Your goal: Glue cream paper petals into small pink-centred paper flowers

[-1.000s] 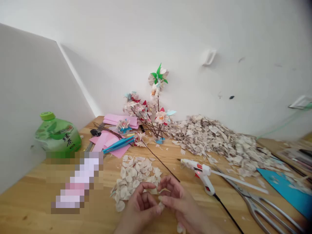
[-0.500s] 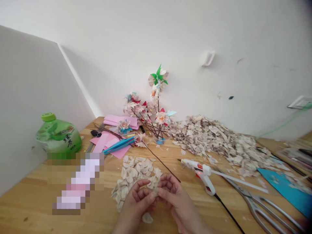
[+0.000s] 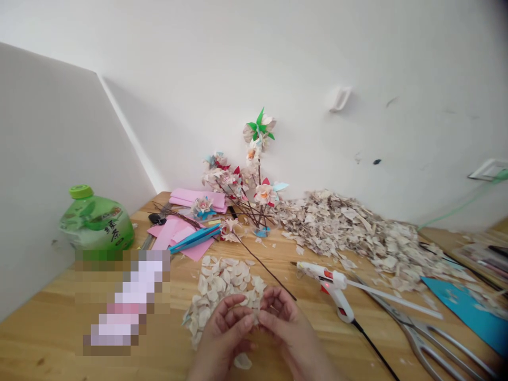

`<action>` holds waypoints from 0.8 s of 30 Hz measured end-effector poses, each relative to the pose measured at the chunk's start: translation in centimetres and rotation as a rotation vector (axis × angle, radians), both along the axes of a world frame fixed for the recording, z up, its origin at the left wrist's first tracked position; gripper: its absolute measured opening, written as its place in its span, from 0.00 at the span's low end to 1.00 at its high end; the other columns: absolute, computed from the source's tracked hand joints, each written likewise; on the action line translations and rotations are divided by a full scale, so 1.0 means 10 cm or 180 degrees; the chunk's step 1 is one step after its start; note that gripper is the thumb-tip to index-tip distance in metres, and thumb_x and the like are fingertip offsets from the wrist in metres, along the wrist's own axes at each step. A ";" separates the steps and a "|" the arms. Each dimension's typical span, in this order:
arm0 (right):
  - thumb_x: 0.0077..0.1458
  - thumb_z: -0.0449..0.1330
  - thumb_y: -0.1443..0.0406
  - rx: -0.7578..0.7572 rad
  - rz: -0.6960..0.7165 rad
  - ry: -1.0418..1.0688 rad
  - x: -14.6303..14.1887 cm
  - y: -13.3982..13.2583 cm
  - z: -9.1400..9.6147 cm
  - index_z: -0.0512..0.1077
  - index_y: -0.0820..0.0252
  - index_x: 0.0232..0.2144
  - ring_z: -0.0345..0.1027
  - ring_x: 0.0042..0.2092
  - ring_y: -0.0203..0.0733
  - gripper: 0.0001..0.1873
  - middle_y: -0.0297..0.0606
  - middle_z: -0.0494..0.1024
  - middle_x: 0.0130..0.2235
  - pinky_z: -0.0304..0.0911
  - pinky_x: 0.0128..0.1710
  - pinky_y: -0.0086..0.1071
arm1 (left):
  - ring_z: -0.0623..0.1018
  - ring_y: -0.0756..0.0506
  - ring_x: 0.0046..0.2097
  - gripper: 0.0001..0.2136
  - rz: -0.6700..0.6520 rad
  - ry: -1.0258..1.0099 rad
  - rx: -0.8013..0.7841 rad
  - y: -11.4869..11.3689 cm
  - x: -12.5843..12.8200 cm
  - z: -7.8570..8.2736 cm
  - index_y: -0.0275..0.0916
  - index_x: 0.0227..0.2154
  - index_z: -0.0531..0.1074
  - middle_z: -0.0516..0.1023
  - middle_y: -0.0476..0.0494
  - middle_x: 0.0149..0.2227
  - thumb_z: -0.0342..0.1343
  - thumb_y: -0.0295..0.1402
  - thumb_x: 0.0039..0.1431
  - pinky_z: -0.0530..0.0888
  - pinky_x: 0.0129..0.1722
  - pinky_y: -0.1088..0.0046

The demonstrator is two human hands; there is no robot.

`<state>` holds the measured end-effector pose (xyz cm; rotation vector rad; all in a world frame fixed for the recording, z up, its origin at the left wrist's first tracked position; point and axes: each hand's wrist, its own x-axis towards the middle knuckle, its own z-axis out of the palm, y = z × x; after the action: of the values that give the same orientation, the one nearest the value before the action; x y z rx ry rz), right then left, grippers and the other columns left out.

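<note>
Left hand (image 3: 224, 330) and right hand (image 3: 283, 330) curl half open over paper petals (image 3: 210, 296) (any held piece is hidden). A thin brown stem (image 3: 265, 270) slants down toward the right hand.

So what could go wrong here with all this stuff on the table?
The glue gun shows a red light, so it may be hot, and its tip points toward the paper petals. Its black cord runs across the table near the right hand, so catching it might tug the gun over.
</note>
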<state>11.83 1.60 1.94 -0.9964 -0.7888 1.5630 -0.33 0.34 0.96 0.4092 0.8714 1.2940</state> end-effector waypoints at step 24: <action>0.34 0.65 0.54 0.0742 -0.0351 -0.4107 1.74 0.36 -0.07 0.74 0.56 0.30 0.68 0.31 0.50 0.18 0.38 0.78 0.29 0.63 0.32 0.38 | 0.71 0.54 0.20 0.20 0.0325 -0.0115 -0.0150 0.07 -0.07 -0.05 0.39 0.33 0.70 0.71 0.56 0.18 0.69 0.28 0.33 0.70 0.16 0.83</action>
<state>29.20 5.24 1.25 -1.8108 -1.6746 0.5437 -1.00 1.03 0.46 0.3064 0.9002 1.3678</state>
